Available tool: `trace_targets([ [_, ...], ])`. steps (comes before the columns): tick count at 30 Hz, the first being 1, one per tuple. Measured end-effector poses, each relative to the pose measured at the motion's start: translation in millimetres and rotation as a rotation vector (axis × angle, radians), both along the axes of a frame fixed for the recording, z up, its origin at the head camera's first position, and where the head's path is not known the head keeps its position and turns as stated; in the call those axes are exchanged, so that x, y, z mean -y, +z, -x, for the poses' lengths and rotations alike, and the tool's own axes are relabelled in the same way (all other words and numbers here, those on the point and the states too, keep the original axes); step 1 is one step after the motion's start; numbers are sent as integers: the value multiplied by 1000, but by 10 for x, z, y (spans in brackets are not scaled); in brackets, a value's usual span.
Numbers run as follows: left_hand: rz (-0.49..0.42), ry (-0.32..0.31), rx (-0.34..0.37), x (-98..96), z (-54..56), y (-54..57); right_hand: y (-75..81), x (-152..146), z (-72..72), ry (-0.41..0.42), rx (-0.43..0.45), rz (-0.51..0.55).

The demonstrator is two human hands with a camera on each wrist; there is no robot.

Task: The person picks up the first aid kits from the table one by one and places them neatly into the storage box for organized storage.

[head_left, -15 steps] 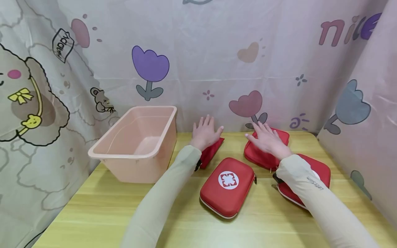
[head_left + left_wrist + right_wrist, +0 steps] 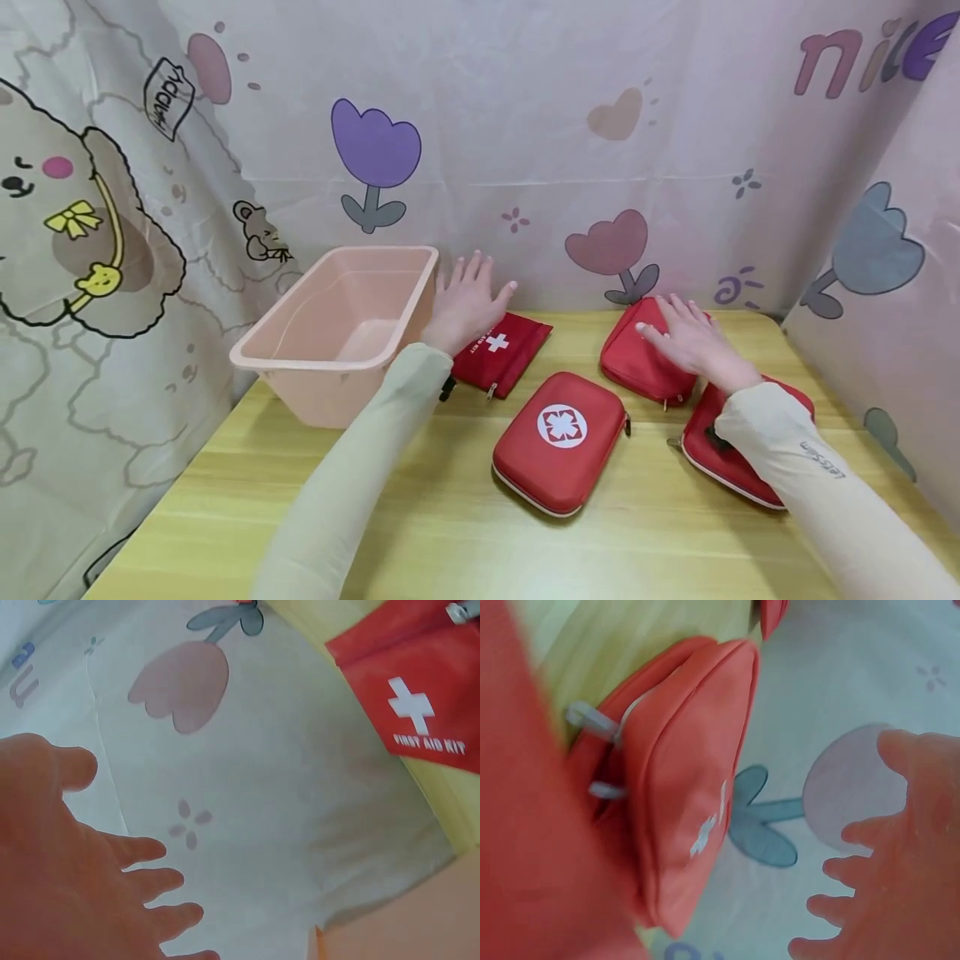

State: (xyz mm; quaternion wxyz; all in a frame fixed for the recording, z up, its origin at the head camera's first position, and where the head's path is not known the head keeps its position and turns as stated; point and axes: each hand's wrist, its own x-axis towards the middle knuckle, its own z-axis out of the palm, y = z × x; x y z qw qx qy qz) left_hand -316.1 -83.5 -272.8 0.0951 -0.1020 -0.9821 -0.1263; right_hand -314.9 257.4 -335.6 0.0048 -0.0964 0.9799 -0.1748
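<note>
My left hand [image 2: 467, 307], fingers spread and straight, is over the left end of a flat red first aid pouch [image 2: 517, 343]. In the left wrist view this hand [image 2: 82, 877] holds nothing and is apart from the pouch [image 2: 420, 690], which has a white cross. On the other side, my right hand [image 2: 693, 340] extends with straight fingers over a soft red zip bag [image 2: 637, 350]. The right wrist view shows a gap between that hand [image 2: 885, 877] and the bag [image 2: 682, 780]. A red hard case [image 2: 558, 450] with a white emblem lies between the arms.
A pink plastic tub [image 2: 300, 392] stands at the back left of the wooden table [image 2: 420, 517]. Under my right forearm lies another red case [image 2: 742, 475], partly hidden by the sleeve. Printed curtains [image 2: 495, 117] enclose the back and sides.
My left hand has moved left, uncovering much of the flat pouch's cross and zip. The right hand has shifted right over the soft bag. The head view has also shifted slightly.
</note>
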Motion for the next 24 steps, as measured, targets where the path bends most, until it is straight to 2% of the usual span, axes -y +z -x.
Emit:
trace_targets([
  [7, -27, 21, 29, 265, -52, 41, -71, -251, -88, -12, 6, 11],
  [15, -83, 57, 17, 603, -152, 67, -196, -517, -252, -13, 10, -15],
  [20, -87, 49, -11, 906, -223, 103, -205, -671, -324, 5, -12, -29],
  [24, -83, 51, -9, 1186, -332, 147, -164, -741, -394, -4, -18, -33],
])
